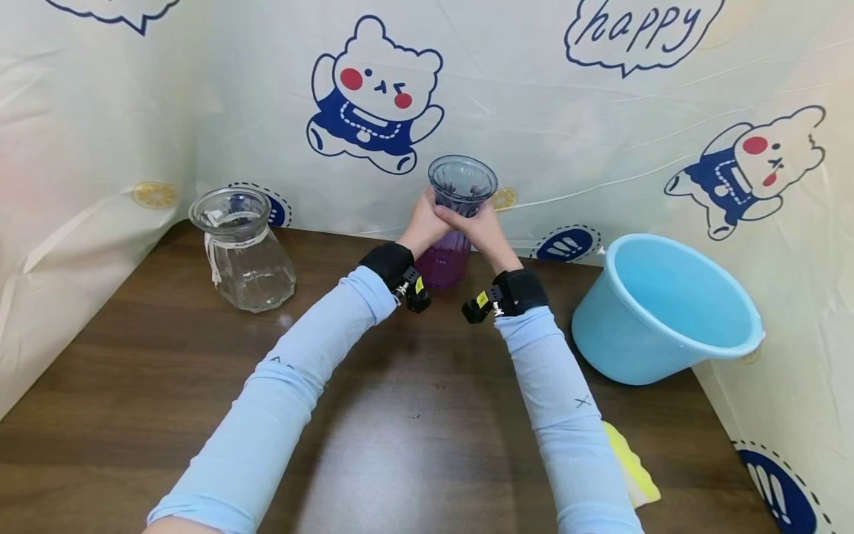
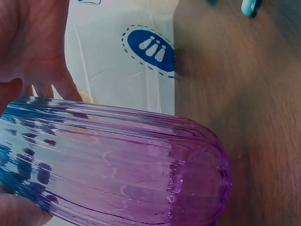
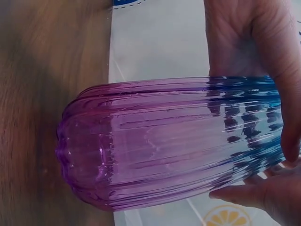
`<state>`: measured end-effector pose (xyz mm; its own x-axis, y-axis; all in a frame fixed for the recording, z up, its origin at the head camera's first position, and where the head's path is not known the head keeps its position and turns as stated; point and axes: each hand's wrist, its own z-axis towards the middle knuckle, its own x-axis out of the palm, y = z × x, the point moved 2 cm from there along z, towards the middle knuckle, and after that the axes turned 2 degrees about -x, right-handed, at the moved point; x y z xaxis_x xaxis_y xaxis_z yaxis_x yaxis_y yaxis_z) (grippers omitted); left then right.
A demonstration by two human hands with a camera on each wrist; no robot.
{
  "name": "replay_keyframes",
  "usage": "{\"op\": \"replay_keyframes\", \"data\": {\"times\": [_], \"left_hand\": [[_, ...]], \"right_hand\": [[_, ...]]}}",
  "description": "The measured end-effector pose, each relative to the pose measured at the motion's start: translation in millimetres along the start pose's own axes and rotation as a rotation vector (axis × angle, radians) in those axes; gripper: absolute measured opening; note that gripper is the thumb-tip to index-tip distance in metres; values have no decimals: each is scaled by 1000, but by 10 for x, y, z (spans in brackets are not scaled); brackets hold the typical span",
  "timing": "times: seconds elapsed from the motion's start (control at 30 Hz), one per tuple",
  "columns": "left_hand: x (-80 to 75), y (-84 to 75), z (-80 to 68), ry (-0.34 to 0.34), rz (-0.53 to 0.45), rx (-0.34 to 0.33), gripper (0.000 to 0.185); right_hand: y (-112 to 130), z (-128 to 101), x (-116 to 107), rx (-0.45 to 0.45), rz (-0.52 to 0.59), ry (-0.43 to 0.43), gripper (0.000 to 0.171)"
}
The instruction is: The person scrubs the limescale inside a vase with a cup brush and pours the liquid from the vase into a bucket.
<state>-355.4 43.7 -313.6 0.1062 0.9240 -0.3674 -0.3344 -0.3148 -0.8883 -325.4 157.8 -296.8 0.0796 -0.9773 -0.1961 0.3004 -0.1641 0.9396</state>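
Pale sheeting (image 1: 507, 89), printed with blue-outlined bears, lemon slices and speech bubbles, one of them reading "happy", hangs behind and beside the dark wood-grain table (image 1: 400, 445). From my head view I look down on both arms reaching forward in light blue sleeves (image 1: 287, 386), a black strap (image 1: 523, 291) with a small camera on each wrist.

At the far side of the table, near the sheeting, I have the ribbed glass vase (image 1: 442, 268), blue at its flared mouth and purple at its base. My left hand (image 1: 422, 226) grips it around the narrow neck from the left, and my right hand (image 1: 488, 236) grips the same part from the right, a thumb lying across the near side. Both wrist views show its purple lower body free of fingers; I cannot tell whether the base touches the wood.

Well to the left I see a clear glass jar (image 1: 256, 271) standing upright, a white ribbon (image 1: 240, 243) tied about its neck. On the right stands a light blue bucket (image 1: 614, 337), and nearer me a yellow piece (image 1: 630, 467) with a wavy edge lies partly hidden by the right sleeve.
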Motion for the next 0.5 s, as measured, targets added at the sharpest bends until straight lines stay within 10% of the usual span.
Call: {"op": "replay_keyframes", "data": {"times": [0.5], "left_hand": [[91, 489, 191, 27, -38, -51, 87]], "right_hand": [[-240, 34, 62, 9, -88, -16, 71]]}}
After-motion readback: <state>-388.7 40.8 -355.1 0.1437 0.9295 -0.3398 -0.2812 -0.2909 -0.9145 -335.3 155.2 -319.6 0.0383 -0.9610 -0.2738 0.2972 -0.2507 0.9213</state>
